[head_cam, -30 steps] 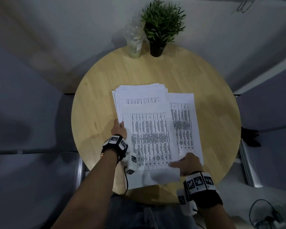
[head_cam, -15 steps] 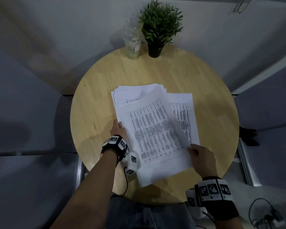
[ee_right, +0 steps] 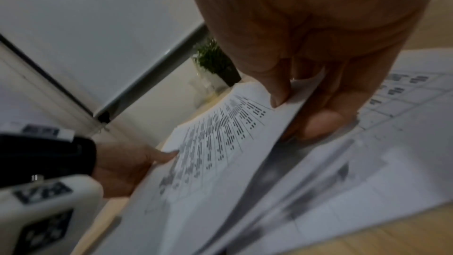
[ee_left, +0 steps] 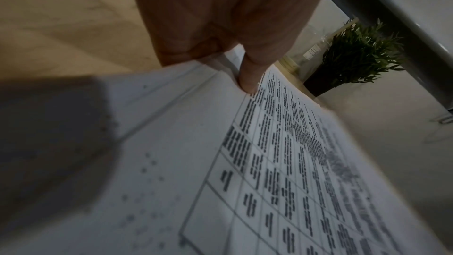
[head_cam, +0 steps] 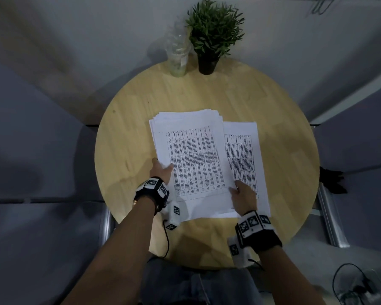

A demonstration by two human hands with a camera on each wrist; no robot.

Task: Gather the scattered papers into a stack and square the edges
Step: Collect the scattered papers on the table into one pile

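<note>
Head view is showing the stack (head_cam: 185,133) of papers lying at the centre of the round table (head_cam: 128,128), its far edges fanned and uneven at 12 o'clock. A top sheet (head_cam: 196,164) is resting on it, skewed a little, and one more loose sheet (head_cam: 244,150) is lying flat at 3 o'clock of the stack, partly tucked under it.

The left hand (head_cam: 162,170) is sitting at the stack's 9 o'clock edge; the left wrist view is showing the thumb (ee_left: 250,77) pressing down on the paper, and the other fingers are disappearing under the edge, so they are probably clamping it. The right hand (head_cam: 243,194) is at 4 o'clock, and the right wrist view is showing its thumb on top and fingers (ee_right: 321,123) beneath, pinching the raised side of the top sheet.

Paper like this is looking light, floppy and slippery sheet on sheet, so a single page is likely bending if held by one corner. Taking hold along the long side edges, with both hands opposite each other, is seeming the safest way to slide pages in and later tap the edges level.

Farther out, at 12 o'clock on the table, a plastic cup (head_cam: 177,60) is standing just beside a potted plant (head_cam: 211,40).
</note>
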